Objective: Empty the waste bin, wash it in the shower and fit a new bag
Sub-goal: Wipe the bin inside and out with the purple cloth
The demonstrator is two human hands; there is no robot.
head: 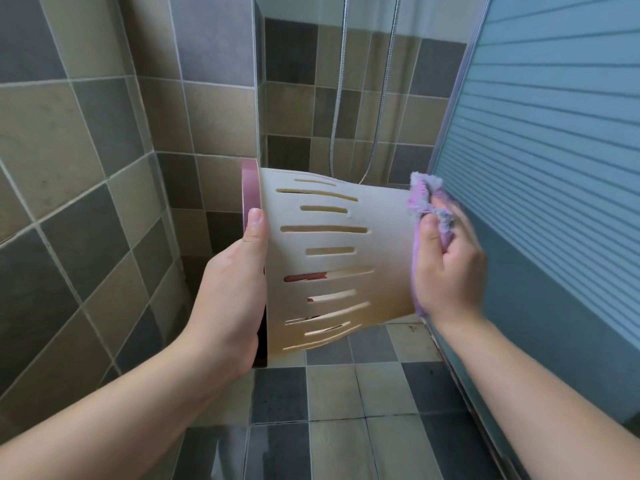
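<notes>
1. Tiled walls in grey, beige and mauve squares close the shower corner, and similar tiles cover the floor below.
2. Left hand: the thumb lies flat along the bin's side, its tip touching the pink rim; the other fingers curl round the rim to the far side and are hidden, so the hand grips the bin at its mouth.
3. Right hand: thumb and fingers are curled round a lilac cleaning cloth, pinching it and pressing it against the bin's base; the hand is blurred.
4. Held between both hands, the cream waste bin lies on its side in the air above the floor, mouth to the left, base to the right. Rows of long slots are cut in its wall, and some slots show pink behind them.
5. Behind the bin a metal shower hose hangs in a loop down the back wall, its lowest part hidden by the bin.
6. Just beside the right hand stands a frosted shower door with horizontal stripes, its frame meeting the floor at the right.
7. Both bare forearms reach in from the bottom edge.
</notes>
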